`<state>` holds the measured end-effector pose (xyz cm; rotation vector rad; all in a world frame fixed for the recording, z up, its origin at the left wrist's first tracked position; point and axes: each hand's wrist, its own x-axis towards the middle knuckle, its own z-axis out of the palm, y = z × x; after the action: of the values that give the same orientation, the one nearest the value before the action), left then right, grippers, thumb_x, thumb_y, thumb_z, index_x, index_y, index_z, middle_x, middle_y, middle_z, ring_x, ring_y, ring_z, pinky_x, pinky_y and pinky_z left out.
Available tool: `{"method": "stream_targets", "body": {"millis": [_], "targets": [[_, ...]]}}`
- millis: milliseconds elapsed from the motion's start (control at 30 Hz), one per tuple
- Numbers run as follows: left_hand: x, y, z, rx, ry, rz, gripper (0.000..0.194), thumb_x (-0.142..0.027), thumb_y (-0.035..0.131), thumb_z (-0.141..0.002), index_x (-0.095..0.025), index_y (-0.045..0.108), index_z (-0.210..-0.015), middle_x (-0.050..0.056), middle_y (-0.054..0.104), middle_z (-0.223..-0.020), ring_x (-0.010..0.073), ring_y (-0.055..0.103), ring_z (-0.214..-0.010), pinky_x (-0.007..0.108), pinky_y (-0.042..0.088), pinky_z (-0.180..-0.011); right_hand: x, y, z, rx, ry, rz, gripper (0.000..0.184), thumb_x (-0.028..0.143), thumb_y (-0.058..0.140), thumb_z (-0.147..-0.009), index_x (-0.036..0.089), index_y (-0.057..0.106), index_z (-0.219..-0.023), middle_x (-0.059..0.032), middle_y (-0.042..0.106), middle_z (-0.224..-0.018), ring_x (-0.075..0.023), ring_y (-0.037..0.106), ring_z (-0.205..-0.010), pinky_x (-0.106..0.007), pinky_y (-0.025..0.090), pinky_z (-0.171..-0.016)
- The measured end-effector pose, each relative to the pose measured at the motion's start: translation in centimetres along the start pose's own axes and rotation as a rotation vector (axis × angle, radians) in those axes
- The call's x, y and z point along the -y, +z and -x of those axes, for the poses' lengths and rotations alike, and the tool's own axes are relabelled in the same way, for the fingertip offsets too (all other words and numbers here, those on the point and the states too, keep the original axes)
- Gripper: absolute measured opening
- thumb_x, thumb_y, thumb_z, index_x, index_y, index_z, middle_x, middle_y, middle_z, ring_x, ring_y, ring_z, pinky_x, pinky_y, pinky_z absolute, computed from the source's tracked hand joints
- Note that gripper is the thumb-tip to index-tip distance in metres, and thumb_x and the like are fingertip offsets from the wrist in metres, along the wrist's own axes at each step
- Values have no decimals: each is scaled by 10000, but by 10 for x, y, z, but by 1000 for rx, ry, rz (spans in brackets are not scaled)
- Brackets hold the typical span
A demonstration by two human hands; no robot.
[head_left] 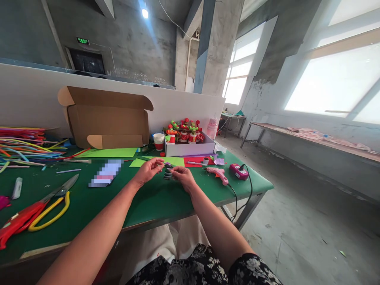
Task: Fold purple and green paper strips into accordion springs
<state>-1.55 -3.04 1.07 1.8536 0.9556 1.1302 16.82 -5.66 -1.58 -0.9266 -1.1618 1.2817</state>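
Observation:
Both my hands are out over the green table [148, 202], close together. My left hand [149, 169] is curled with its fingers pinched on the top end of a small dark folded strip [168, 173]. My right hand [183, 176] grips the same strip from the right, fingers closed on it. The strip looks pleated and hangs just above the table between the two hands. Sheets of green paper [162, 160] lie just beyond my fingers.
A pink glue gun [217, 173] and a pink plug block [239, 171] lie to the right. A white box of red and green craft pieces [187, 139], an open cardboard box [107, 118], yellow-handled scissors [53, 202] and colored pipe cleaners [23, 146] sit around.

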Motion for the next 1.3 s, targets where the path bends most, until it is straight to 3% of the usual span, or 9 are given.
{"method": "stream_targets", "body": {"millis": [100,267,533,900,1033,1133,1300], "targets": [[-1,-1,-1,-85,106,-132,349,-539,626,-762,-203,642,-856,50,685,-849,198,622,-778,332,517,-745,1,-2,-1,-12,28,-70,396,467,862,-491,182,651,-666,37,574,-578,-82,461,-510,-244,391,-541],[0,3,0,-85,193,-248,271,-472,606,-780,-216,646,-858,51,700,-871,194,622,-740,329,519,-719,1,-3,0,26,63,-123,395,451,874,-489,176,664,-679,34,575,-589,-74,445,-517,-237,366,-540],[2,9,0,-66,235,-330,185,-402,584,-780,-224,631,-772,48,704,-808,217,642,-770,317,501,-736,2,-1,3,71,78,-102,395,443,877,-497,166,643,-654,34,582,-597,-75,467,-533,-241,380,-571],[1,13,3,-128,247,-426,182,-340,509,-799,-212,593,-701,2,681,-662,158,600,-626,235,437,-600,2,-1,3,88,44,-59,362,425,861,-499,176,662,-671,44,585,-573,-78,475,-531,-226,378,-554],[1,14,2,-74,244,-382,176,-358,514,-797,-212,582,-726,5,683,-683,161,606,-642,243,457,-622,1,-1,2,69,34,-52,326,418,831,-541,184,644,-671,43,575,-564,-80,466,-517,-222,357,-530],[-1,13,3,-52,240,-341,150,-356,518,-778,-217,567,-752,2,669,-696,165,600,-652,255,465,-636,-3,0,-2,9,-51,19,266,398,782,-593,196,636,-686,50,553,-546,-87,450,-501,-229,349,-521],[-3,8,2,-191,177,-302,159,-368,505,-786,-217,554,-776,5,630,-709,175,590,-672,276,469,-639,-10,2,-5,-40,-163,316,89,287,676,-682,205,655,-710,68,508,-490,-97,434,-478,-228,339,-515]]}}
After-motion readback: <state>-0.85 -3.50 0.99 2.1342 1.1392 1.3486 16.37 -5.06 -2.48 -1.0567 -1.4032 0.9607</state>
